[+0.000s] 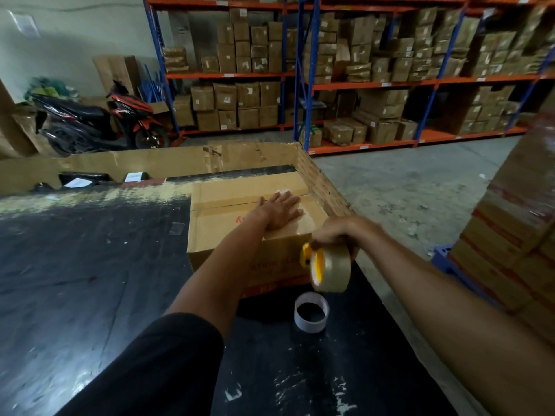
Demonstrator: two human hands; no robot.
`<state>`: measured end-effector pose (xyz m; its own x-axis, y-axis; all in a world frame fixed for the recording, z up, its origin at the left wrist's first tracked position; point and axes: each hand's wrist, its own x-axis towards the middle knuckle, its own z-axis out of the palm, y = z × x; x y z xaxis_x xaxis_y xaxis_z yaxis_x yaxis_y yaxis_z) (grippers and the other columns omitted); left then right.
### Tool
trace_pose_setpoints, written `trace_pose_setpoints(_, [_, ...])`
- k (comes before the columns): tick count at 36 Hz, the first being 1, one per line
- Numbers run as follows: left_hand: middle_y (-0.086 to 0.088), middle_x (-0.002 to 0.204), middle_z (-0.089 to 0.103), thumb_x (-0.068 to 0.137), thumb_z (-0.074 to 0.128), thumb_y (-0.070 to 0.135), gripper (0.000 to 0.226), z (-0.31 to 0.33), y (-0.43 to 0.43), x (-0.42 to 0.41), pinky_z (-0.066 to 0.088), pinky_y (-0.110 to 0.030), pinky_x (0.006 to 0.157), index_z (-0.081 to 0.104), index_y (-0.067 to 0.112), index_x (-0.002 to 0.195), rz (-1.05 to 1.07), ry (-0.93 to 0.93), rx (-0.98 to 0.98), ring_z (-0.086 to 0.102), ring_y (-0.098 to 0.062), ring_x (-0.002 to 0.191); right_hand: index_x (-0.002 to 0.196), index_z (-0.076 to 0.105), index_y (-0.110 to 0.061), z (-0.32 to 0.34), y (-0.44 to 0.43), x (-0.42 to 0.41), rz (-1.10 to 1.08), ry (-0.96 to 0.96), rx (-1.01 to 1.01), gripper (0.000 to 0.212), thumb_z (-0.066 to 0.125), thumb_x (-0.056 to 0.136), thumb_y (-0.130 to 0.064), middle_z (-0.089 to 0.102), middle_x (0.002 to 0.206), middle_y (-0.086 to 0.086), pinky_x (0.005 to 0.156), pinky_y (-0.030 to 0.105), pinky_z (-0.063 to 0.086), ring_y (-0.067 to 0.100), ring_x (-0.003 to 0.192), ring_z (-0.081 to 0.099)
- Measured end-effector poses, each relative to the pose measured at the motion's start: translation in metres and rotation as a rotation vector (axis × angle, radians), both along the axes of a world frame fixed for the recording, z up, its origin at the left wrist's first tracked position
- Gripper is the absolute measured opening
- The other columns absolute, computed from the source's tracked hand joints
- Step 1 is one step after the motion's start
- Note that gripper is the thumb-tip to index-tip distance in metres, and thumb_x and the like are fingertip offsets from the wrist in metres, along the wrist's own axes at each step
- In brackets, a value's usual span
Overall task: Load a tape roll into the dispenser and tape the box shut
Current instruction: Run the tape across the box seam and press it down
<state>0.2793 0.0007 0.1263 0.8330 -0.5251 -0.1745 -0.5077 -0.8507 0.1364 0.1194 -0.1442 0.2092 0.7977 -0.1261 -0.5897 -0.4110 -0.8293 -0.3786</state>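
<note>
A brown cardboard box (228, 232) with red print stands on the black table, its top flaps closed with a tape strip along the seam. My left hand (280, 210) lies flat on the box top, fingers spread. My right hand (336, 232) grips a yellow tape dispenser (312, 262) carrying a brown tape roll (336, 270), held at the box's near right corner, just off its front face. An empty white cardboard tape core (310, 312) stands on the table below the dispenser.
The black table (90, 280) is scuffed, with a cardboard wall (150, 160) along its far and right sides. Stacked cartons (510, 235) rise at the right. Shelving (360, 70) full of boxes and a parked scooter (99, 118) stand behind.
</note>
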Motion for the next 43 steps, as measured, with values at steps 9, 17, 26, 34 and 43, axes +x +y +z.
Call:
trace_pose_setpoints(9, [0.003, 0.176, -0.001, 0.105, 0.026, 0.062, 0.066, -0.007, 0.000, 0.006, 0.002, -0.064, 0.127, 0.008, 0.036, 0.164, -0.012, -0.045, -0.034, -0.002, -0.026, 0.163, 0.123, 0.058, -0.017, -0.043, -0.026, 0.018, 0.056, 0.079, 0.147, 0.046, 0.062, 0.087, -0.045, 0.061, 0.106, 0.010, 0.058, 0.031, 0.053, 0.024, 0.083, 0.062])
trace_pose_setpoints(17, [-0.003, 0.174, 0.016, 0.107, 0.038, 0.051, 0.065, 0.003, 0.034, -0.010, 0.012, -0.054, 0.129, 0.019, 0.028, 0.164, 0.056, 0.045, -0.305, 0.010, -0.026, 0.162, 0.113, 0.067, -0.016, -0.058, -0.032, 0.018, 0.225, 0.164, 0.242, 0.031, 0.072, 0.085, -0.028, 0.066, 0.107, 0.011, 0.063, 0.031, 0.052, 0.019, 0.081, 0.065])
trace_pose_setpoints(26, [-0.002, 0.175, 0.015, 0.109, 0.034, 0.047, 0.058, 0.005, 0.124, -0.041, 0.010, -0.064, 0.127, 0.027, 0.026, 0.162, 0.250, -0.055, -0.116, 0.003, -0.032, 0.162, 0.110, 0.071, -0.033, -0.082, 0.036, 0.029, 0.463, 0.107, 0.224, 0.037, 0.076, 0.076, -0.046, 0.065, 0.126, 0.003, 0.107, 0.054, 0.045, 0.027, 0.120, 0.060])
trace_pose_setpoints(34, [0.005, 0.176, -0.006, 0.108, 0.024, 0.056, 0.060, -0.003, 0.148, -0.064, 0.000, -0.075, 0.122, 0.008, 0.042, 0.164, 0.428, 0.040, -0.120, -0.019, -0.037, 0.159, 0.146, 0.053, -0.029, -0.124, 0.099, 0.036, 0.573, 0.127, 0.214, 0.057, 0.072, 0.092, -0.030, 0.056, 0.143, 0.001, 0.096, 0.039, 0.052, 0.023, 0.127, 0.053])
trace_pose_setpoints(43, [0.003, 0.176, -0.003, 0.107, 0.018, 0.057, 0.060, -0.014, 0.153, -0.063, 0.000, -0.062, 0.128, 0.007, 0.041, 0.164, 0.391, -0.064, -0.124, -0.013, -0.033, 0.161, 0.143, 0.056, -0.036, -0.180, 0.115, 0.030, 0.503, 0.105, 0.199, 0.059, 0.074, 0.088, -0.045, 0.054, 0.147, 0.000, 0.111, 0.044, 0.041, 0.029, 0.134, 0.049])
